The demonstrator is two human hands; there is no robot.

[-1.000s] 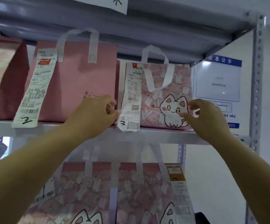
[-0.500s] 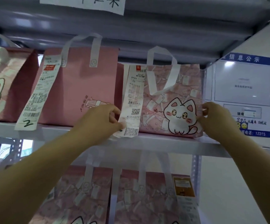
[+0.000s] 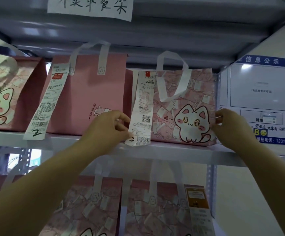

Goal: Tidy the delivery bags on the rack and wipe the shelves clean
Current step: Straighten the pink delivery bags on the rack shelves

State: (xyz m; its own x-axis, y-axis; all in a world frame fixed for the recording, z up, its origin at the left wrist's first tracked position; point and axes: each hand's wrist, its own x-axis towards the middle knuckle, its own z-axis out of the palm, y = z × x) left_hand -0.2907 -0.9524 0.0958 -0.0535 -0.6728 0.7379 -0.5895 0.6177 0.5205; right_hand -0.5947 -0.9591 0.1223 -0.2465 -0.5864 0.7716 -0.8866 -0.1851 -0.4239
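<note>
A pink cat-print delivery bag (image 3: 181,106) with white handles stands at the right end of the grey rack shelf (image 3: 164,150). A long receipt marked 3 (image 3: 142,109) hangs down its left front. My left hand (image 3: 107,132) grips the bag's lower left edge, its fingers curled behind the receipt. My right hand (image 3: 228,128) grips the bag's right edge with curled fingers. A plain pink bag (image 3: 94,92) with a receipt marked 2 (image 3: 48,103) stands just to the left. Another cat-print bag (image 3: 7,94) is at the far left.
Two more pink bags (image 3: 155,208) stand on the shelf below. A handwritten paper sign (image 3: 90,7) is stuck to the shelf above. A blue and white notice board (image 3: 261,99) hangs on the wall right of the rack's post (image 3: 210,178).
My view has moved closer to the rack. My right hand has slid from the bag's front to its right edge; my left hand stays at the left edge.
</note>
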